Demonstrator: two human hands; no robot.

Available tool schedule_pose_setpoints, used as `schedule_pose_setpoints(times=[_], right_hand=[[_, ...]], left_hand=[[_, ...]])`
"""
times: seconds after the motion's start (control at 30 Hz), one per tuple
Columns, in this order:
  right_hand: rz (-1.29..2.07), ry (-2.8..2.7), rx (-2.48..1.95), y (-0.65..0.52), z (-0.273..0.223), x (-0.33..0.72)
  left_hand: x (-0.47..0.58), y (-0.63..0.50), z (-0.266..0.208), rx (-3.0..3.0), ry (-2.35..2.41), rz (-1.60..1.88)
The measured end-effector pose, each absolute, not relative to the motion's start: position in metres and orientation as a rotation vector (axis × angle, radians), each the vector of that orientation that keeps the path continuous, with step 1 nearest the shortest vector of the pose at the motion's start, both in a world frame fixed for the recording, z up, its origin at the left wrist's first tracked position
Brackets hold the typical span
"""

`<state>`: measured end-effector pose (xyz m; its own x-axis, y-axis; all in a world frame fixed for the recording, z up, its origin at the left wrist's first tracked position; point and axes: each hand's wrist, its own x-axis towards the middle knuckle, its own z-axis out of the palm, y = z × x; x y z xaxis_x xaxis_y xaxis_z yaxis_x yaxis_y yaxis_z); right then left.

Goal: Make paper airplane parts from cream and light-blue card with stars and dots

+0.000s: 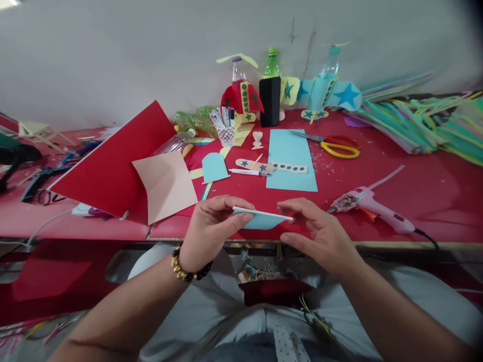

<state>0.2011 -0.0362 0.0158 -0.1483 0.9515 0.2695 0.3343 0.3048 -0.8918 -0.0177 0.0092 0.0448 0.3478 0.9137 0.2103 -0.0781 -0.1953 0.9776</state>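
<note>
My left hand (pixel 217 221), with a beaded bracelet at the wrist, pinches a light blue craft piece (pixel 264 220) by its left end, thumb in front. The piece is seen nearly edge-on, with a pale upper edge. My right hand (pixel 319 231) is open around the piece's right tip, thumb and fingers apart; whether it touches is unclear. Beyond the hands lie a similar blue cutout (pixel 214 167), a white pen (pixel 245 172), a strip with blue dots (pixel 290 167) and a light blue sheet (pixel 290 146).
A glue gun (pixel 381 206) with its cord lies right of my right hand. Scissors (pixel 335 146) lie behind it. Left are a large red board (pixel 116 166) and a beige sheet (pixel 169 186). At the back stand a marker cup (pixel 226 134), decorated bottles (pixel 327 75) and a phone (pixel 270 100).
</note>
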Motion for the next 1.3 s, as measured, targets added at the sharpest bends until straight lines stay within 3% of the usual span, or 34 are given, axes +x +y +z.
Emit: schedule_pose_setpoints(times=[0.13,0.6,1.3], right_hand=[[1.145,-1.496,-1.132,-0.042,0.026,0.197],[0.987,-1.602,-1.166,-0.070,0.056,0.198],[0.972,-1.552,-1.231,-0.058,0.042,0.190]], left_hand=[[-0.009,0.006,0.037,1.167,0.742,1.037],[0.000,-0.015,0.057,1.363,0.793,0.873],[0.003,-0.010,0.044,1.396,0.918,0.724]])
